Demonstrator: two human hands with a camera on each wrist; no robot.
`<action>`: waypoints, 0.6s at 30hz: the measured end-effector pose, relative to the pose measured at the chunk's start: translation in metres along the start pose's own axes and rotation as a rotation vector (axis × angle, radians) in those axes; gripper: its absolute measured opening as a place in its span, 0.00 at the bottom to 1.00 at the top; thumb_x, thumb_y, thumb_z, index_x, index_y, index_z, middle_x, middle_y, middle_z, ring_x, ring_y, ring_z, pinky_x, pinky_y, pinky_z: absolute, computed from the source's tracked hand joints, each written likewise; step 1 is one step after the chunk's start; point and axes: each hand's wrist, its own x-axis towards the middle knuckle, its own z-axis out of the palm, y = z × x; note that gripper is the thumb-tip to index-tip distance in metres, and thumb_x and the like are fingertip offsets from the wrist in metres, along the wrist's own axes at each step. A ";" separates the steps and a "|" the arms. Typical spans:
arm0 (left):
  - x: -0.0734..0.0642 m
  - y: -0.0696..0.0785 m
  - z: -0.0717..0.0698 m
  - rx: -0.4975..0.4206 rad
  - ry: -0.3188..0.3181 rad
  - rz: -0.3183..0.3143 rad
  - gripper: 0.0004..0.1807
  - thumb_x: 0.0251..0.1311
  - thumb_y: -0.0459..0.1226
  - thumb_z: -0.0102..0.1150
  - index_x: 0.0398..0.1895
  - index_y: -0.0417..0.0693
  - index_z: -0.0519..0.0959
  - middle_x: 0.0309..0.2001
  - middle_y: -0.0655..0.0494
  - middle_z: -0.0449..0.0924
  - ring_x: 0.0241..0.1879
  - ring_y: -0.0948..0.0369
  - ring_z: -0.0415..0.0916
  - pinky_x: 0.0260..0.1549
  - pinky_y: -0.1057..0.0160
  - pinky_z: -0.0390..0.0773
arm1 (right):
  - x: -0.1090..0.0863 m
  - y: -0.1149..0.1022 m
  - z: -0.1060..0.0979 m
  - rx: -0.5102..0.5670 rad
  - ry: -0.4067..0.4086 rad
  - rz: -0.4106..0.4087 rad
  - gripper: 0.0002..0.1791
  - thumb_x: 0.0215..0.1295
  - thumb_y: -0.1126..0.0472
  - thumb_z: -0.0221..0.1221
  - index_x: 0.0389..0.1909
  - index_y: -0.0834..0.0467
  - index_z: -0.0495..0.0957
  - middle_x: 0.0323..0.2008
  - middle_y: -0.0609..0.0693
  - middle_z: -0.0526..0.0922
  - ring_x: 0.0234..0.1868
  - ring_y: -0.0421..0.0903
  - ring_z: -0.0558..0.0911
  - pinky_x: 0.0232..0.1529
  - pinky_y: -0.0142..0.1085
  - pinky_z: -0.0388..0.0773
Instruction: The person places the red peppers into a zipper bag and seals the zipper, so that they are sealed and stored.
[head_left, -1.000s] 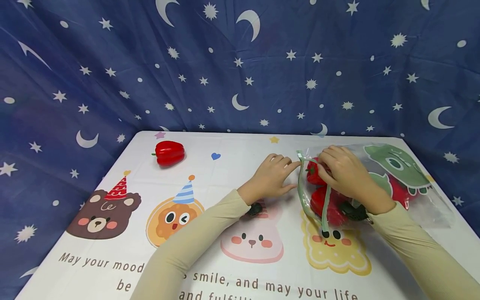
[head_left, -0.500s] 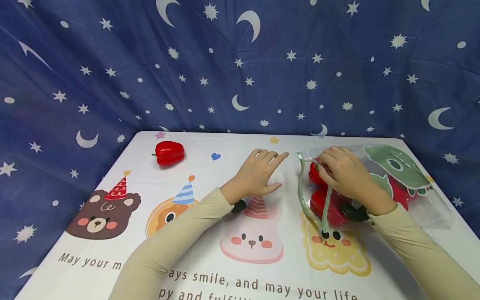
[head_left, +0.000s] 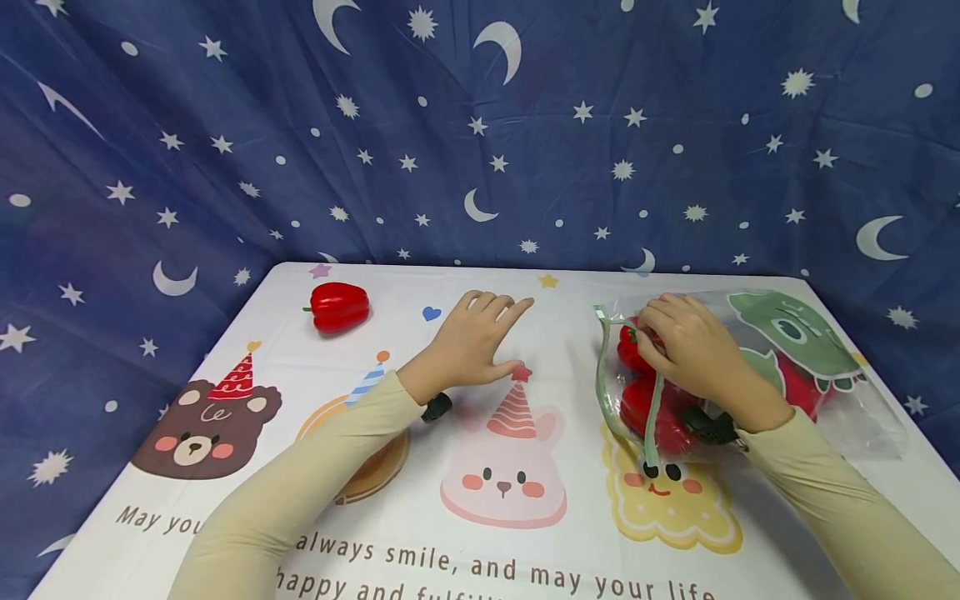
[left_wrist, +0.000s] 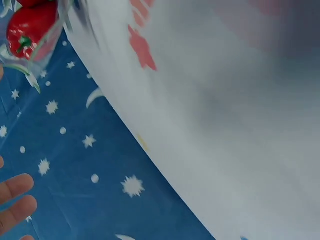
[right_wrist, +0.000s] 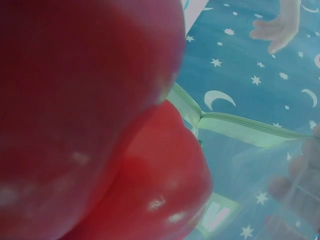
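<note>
A clear zip bag (head_left: 862, 417) with a green zip edge and a green cartoon print lies on its side at the right of the table. Several red bell peppers (head_left: 637, 404) are inside it. My right hand (head_left: 686, 346) grips the zip edge at the bag's mouth, which gapes toward the left. Through the plastic, its fingers (right_wrist: 295, 195) show in the right wrist view. Over the middle of the table, my left hand (head_left: 465, 342) is spread and holds nothing. A lone red bell pepper (head_left: 339, 308) lies at the back left, beyond the left hand.
The white tablecloth (head_left: 517, 542) carries printed cartoon faces and lettering. Behind the table's back edge hangs a blue curtain (head_left: 420, 183) with moons and stars. A small black device (head_left: 437, 407) sits at the left wrist, another (head_left: 708, 425) at the right.
My left hand has drawn away from the bag's mouth and moved left across the table toward the lone bell pepper. The right hand has stayed at the bag.
</note>
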 end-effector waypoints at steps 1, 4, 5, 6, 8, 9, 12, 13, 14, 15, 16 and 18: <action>-0.002 -0.003 0.000 0.003 -0.001 -0.004 0.43 0.48 0.60 0.58 0.65 0.49 0.64 0.51 0.53 0.74 0.50 0.55 0.72 0.55 0.55 0.68 | 0.000 0.000 0.000 0.000 0.000 -0.002 0.05 0.46 0.67 0.58 0.26 0.63 0.76 0.27 0.56 0.79 0.32 0.52 0.76 0.38 0.46 0.74; -0.010 -0.013 0.001 0.016 -0.007 -0.021 0.42 0.49 0.60 0.58 0.64 0.48 0.65 0.51 0.52 0.74 0.50 0.54 0.72 0.55 0.55 0.68 | -0.001 0.000 0.001 0.001 0.002 -0.006 0.04 0.47 0.67 0.58 0.26 0.63 0.75 0.27 0.56 0.79 0.32 0.52 0.76 0.38 0.46 0.74; -0.012 -0.016 0.001 0.015 -0.010 -0.028 0.42 0.49 0.60 0.58 0.64 0.48 0.65 0.51 0.51 0.75 0.50 0.54 0.72 0.55 0.54 0.68 | -0.001 0.000 0.001 0.001 0.001 -0.006 0.04 0.47 0.67 0.58 0.26 0.63 0.75 0.26 0.56 0.79 0.32 0.52 0.76 0.38 0.46 0.74; -0.014 -0.019 0.001 0.015 -0.012 -0.034 0.41 0.49 0.60 0.59 0.64 0.47 0.66 0.51 0.51 0.75 0.50 0.54 0.72 0.55 0.54 0.68 | -0.001 0.000 0.001 0.002 0.002 -0.006 0.04 0.46 0.67 0.58 0.26 0.62 0.75 0.26 0.56 0.78 0.32 0.52 0.75 0.38 0.46 0.73; -0.019 -0.025 0.001 0.017 -0.017 -0.045 0.41 0.49 0.60 0.59 0.63 0.47 0.66 0.51 0.50 0.75 0.50 0.53 0.72 0.56 0.53 0.67 | -0.001 0.001 0.001 0.001 0.001 -0.005 0.04 0.46 0.67 0.58 0.26 0.62 0.75 0.27 0.56 0.79 0.32 0.52 0.76 0.38 0.46 0.73; -0.021 -0.028 0.001 0.018 -0.018 -0.051 0.41 0.49 0.59 0.59 0.63 0.47 0.66 0.51 0.50 0.75 0.50 0.53 0.72 0.56 0.53 0.67 | -0.001 0.001 0.001 0.001 0.001 -0.004 0.04 0.46 0.67 0.58 0.26 0.62 0.75 0.27 0.56 0.79 0.32 0.52 0.76 0.38 0.46 0.74; -0.027 -0.040 0.001 0.023 -0.025 -0.069 0.41 0.49 0.58 0.60 0.63 0.46 0.67 0.51 0.48 0.75 0.50 0.52 0.71 0.56 0.52 0.67 | -0.001 0.001 0.001 -0.001 -0.003 -0.002 0.04 0.46 0.67 0.58 0.26 0.62 0.75 0.27 0.56 0.79 0.32 0.52 0.76 0.39 0.46 0.74; -0.029 -0.044 0.001 0.027 -0.029 -0.076 0.40 0.49 0.58 0.60 0.62 0.46 0.67 0.51 0.48 0.75 0.50 0.51 0.71 0.56 0.52 0.67 | -0.001 0.001 0.001 -0.002 -0.005 -0.002 0.04 0.47 0.67 0.58 0.26 0.63 0.75 0.27 0.56 0.79 0.33 0.52 0.76 0.39 0.46 0.74; -0.031 -0.048 0.001 0.028 -0.028 -0.082 0.40 0.48 0.58 0.61 0.62 0.46 0.67 0.51 0.48 0.75 0.50 0.51 0.71 0.56 0.51 0.67 | -0.001 0.001 0.001 -0.002 -0.005 -0.003 0.04 0.47 0.67 0.58 0.26 0.63 0.75 0.27 0.56 0.79 0.33 0.53 0.76 0.39 0.47 0.74; -0.033 -0.053 0.002 0.030 -0.028 -0.089 0.40 0.48 0.57 0.61 0.62 0.45 0.67 0.51 0.47 0.75 0.50 0.51 0.71 0.56 0.51 0.67 | -0.001 0.001 0.001 -0.002 -0.005 -0.004 0.04 0.47 0.67 0.58 0.26 0.63 0.75 0.27 0.56 0.79 0.33 0.53 0.76 0.39 0.47 0.74; -0.036 -0.058 0.002 0.031 -0.031 -0.095 0.40 0.48 0.57 0.61 0.62 0.45 0.67 0.51 0.47 0.75 0.50 0.50 0.71 0.56 0.50 0.67 | -0.001 0.001 0.001 -0.004 -0.006 -0.004 0.05 0.47 0.67 0.58 0.26 0.63 0.75 0.27 0.56 0.79 0.33 0.53 0.76 0.39 0.46 0.74; -0.041 -0.067 0.002 0.029 -0.044 -0.116 0.40 0.48 0.57 0.61 0.62 0.45 0.67 0.52 0.46 0.75 0.51 0.50 0.71 0.57 0.49 0.67 | -0.001 0.001 0.001 -0.005 -0.007 -0.004 0.05 0.46 0.67 0.58 0.26 0.63 0.75 0.27 0.57 0.79 0.33 0.53 0.76 0.39 0.47 0.74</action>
